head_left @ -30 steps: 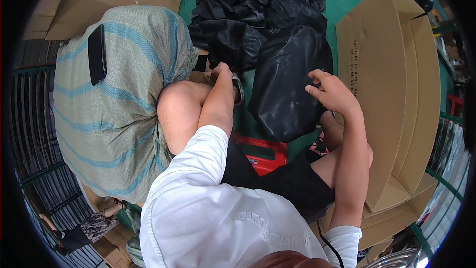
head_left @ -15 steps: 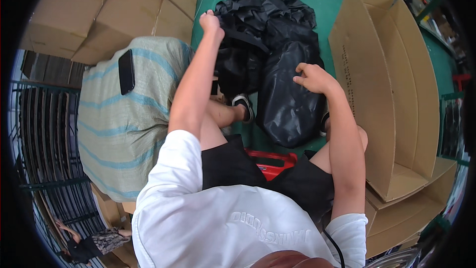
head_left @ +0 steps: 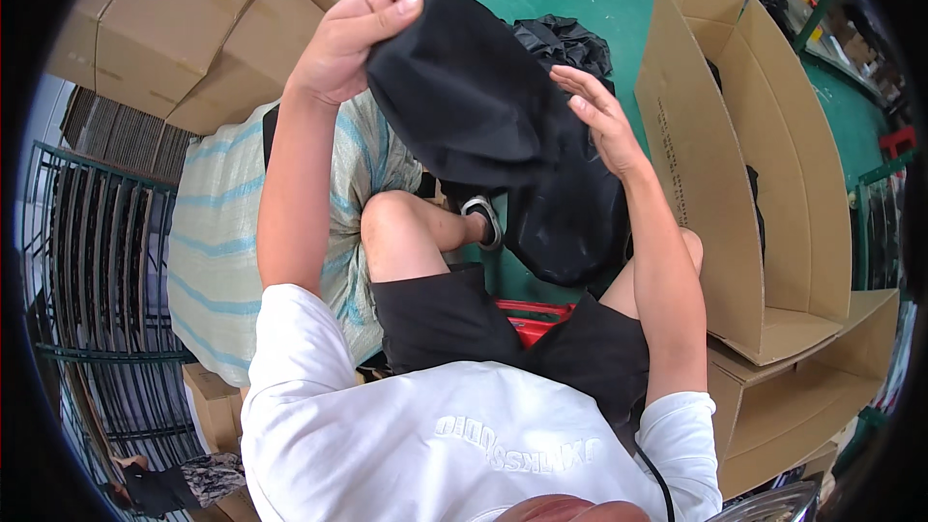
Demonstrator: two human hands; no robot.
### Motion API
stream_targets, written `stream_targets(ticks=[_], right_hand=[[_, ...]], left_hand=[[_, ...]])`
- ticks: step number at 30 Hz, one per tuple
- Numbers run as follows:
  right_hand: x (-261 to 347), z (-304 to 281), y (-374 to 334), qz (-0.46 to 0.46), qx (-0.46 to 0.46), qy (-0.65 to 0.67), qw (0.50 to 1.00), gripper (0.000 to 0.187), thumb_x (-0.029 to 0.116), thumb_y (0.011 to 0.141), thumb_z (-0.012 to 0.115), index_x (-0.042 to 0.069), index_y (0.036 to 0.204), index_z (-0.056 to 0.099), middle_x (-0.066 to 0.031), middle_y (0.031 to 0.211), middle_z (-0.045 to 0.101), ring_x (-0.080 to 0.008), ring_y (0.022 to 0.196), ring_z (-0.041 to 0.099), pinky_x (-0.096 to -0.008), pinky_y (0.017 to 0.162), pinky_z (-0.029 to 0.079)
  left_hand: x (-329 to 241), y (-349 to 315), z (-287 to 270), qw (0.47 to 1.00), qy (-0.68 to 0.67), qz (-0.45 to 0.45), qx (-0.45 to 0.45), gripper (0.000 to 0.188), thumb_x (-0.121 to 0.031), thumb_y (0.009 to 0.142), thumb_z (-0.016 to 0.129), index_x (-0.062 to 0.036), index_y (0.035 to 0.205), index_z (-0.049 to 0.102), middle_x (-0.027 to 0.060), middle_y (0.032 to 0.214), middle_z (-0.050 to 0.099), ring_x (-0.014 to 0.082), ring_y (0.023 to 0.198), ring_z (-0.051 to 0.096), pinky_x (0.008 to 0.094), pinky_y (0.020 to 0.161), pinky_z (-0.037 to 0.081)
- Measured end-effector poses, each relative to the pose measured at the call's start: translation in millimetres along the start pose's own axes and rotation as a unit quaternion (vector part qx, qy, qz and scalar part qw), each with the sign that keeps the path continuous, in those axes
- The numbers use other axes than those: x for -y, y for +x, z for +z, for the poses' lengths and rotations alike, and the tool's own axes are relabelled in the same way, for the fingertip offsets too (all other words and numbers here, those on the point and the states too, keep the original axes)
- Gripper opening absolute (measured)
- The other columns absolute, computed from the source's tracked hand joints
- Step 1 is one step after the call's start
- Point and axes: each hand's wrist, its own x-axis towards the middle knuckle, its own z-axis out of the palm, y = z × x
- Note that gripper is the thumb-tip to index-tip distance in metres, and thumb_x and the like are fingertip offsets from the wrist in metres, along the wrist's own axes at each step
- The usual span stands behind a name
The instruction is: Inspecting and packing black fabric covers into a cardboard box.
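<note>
In the left hand, by one edge, the black material

Count on inspection: hands, two, being one bare left hand and one bare right hand. Black pliable goods: one smooth raised sheet, one rounded glossy bundle and one crumpled heap; pieces within the heap cannot be counted. Sacks: one pale green woven sack with blue stripes. Open brown cardboard boxes: two, one tall box and one lower box. Closed brown cardboard boxes: at least three. Black-and-white shoes: one visible. Red plastic pieces: one partly visible between black shorts legs.
</note>
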Motion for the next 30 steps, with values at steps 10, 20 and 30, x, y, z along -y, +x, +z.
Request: stream_targets(ticks=[10,20,30], right_hand=[[12,26,-41,0.136,0.176,0.083,0.971,0.031,0.013,0.092,0.066,0.0,0.119,0.063,-0.0031,0.111,0.068,-0.0082,0.099,0.061,-0.0259,0.092,0.046],[25,21,-54,0.132,0.026,0.294,0.946,0.026,0.019,0.101,0.051,0.001,0.117,0.06,-0.009,0.111,0.068,-0.0174,0.098,0.066,-0.0344,0.087,0.054],[26,-27,-70,0.059,-0.101,0.273,0.955,0.025,0.023,0.104,0.044,0.004,0.114,0.057,-0.0084,0.106,0.066,-0.0188,0.094,0.066,-0.0333,0.086,0.055]], left_hand=[[38,0,32,0.995,-0.051,-0.056,0.067,0.021,-0.02,0.1,0.054,0.0003,0.105,0.057,0.0003,0.091,0.063,0.0044,0.08,0.06,0.0196,0.073,0.05],[224,-47,2,0.928,-0.303,-0.157,-0.149,0.049,-0.043,0.101,0.047,-0.0002,0.122,0.059,0.0116,0.113,0.067,0.0203,0.097,0.067,0.0345,0.087,0.054],[331,-103,120,0.778,-0.597,-0.184,-0.069,0.057,-0.048,0.096,0.051,-0.0032,0.131,0.056,0.0122,0.129,0.062,0.0284,0.124,0.055,0.0466,0.109,0.037]])
